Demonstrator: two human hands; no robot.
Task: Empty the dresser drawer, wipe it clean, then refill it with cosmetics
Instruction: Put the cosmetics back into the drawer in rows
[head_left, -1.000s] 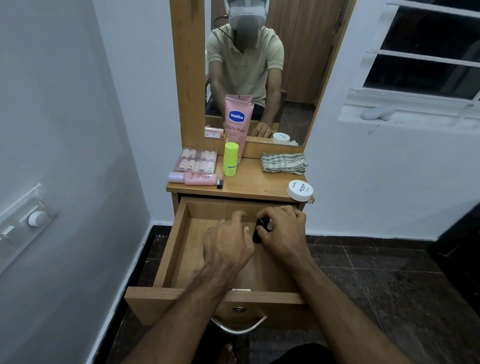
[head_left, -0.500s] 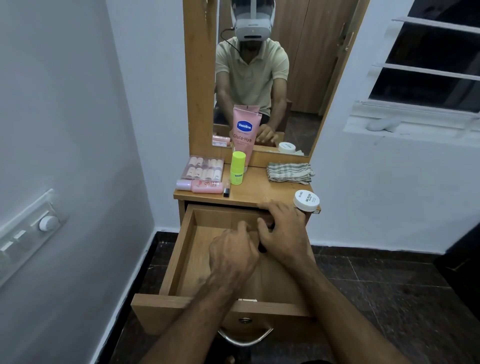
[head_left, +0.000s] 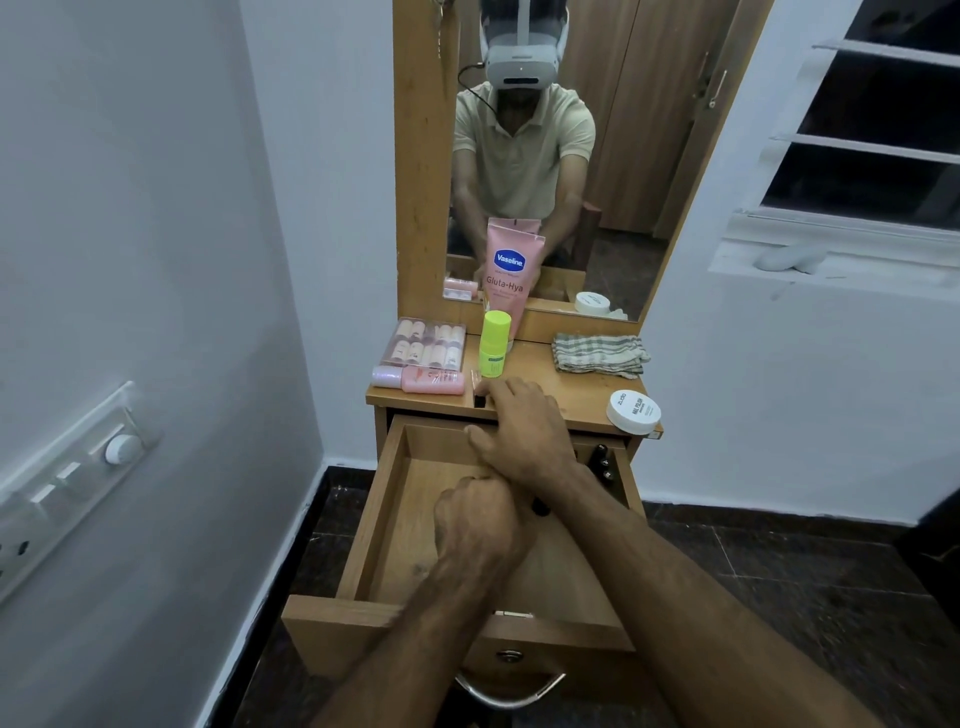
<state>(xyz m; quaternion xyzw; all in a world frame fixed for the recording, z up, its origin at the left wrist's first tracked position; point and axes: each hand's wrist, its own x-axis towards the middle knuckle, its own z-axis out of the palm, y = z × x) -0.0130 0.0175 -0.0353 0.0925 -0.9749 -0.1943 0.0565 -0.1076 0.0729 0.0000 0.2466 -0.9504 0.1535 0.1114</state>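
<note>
Two hands over open drawer (head_left: 395, 499), right hand (head_left: 524, 431) grip relaxed on dresser top (head_left: 566, 387), left hand (head_left: 475, 525) fisted, contents unclear.

Home bedroom: mirrored dresser (head_left: 519, 395), cosmetics, wardrobe (head_left: 649, 104).

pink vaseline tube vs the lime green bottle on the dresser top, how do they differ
The pink Vaseline tube is taller and flat, leaning back against the mirror; the lime green bottle is shorter, round and stands free in front of it. The tube carries a blue logo badge; the bottle has a plain green cap. Both stand upright on the dresser top.
</note>
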